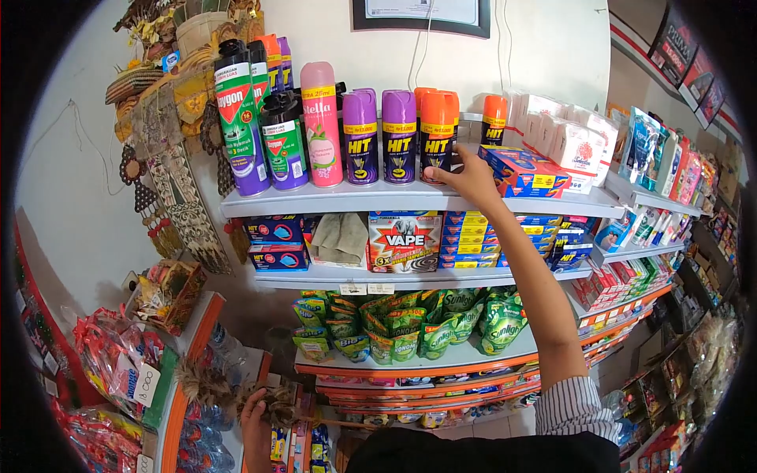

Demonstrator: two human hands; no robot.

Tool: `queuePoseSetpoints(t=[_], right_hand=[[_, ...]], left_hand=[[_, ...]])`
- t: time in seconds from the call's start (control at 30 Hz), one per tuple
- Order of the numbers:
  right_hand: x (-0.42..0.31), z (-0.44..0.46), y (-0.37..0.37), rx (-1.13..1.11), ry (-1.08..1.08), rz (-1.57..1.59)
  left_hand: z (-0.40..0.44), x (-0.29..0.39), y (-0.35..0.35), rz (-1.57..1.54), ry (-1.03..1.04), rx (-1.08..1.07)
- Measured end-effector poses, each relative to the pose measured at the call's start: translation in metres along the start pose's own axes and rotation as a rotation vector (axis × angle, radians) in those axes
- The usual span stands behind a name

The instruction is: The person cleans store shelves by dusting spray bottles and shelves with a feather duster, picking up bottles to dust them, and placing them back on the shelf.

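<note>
On the top shelf, my right hand is closed around an orange-capped HIT spray can, with the thumb across its lower front. The can stands upright at shelf level. Purple-capped HIT cans stand just left of it, and another orange-capped can is behind my hand to the right. Low at the left, my left hand has its fingers curled on a feather duster with brown feathers. A thin stick extends rightward from the feathers. Part of the left grip is hidden.
A pink Stella can and green Baygon cans fill the shelf's left end. Boxes sit right of my right hand. Below are a VAPE box, a grey cloth and Sunlight pouches. Wrapped goods crowd the left.
</note>
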State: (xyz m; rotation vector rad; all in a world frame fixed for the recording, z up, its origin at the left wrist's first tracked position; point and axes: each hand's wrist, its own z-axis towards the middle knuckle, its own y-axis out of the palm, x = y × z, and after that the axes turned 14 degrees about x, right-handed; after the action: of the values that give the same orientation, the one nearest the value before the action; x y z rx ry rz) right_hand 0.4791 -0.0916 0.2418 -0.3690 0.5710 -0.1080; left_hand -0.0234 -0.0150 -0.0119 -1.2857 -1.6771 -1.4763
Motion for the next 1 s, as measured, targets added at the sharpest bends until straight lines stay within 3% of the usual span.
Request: queuePoseSetpoints(t=[0.47, 0.63, 1.0], right_hand=[[0.003, -0.001, -0.001, 0.02, -0.015, 0.003], [0.003, -0.001, 0.001, 0.015, -0.004, -0.008], [0.002, 0.0, -0.003, -0.041, 0.022, -0.003]], left_hand=[[0.006, -0.005, -0.006, -0.061, -0.002, -0.014], [0.01, -0.01, -0.011, 0.003, -0.01, 0.112], [0.012, -0.02, -0.008, 0.001, -0.044, 0.049]])
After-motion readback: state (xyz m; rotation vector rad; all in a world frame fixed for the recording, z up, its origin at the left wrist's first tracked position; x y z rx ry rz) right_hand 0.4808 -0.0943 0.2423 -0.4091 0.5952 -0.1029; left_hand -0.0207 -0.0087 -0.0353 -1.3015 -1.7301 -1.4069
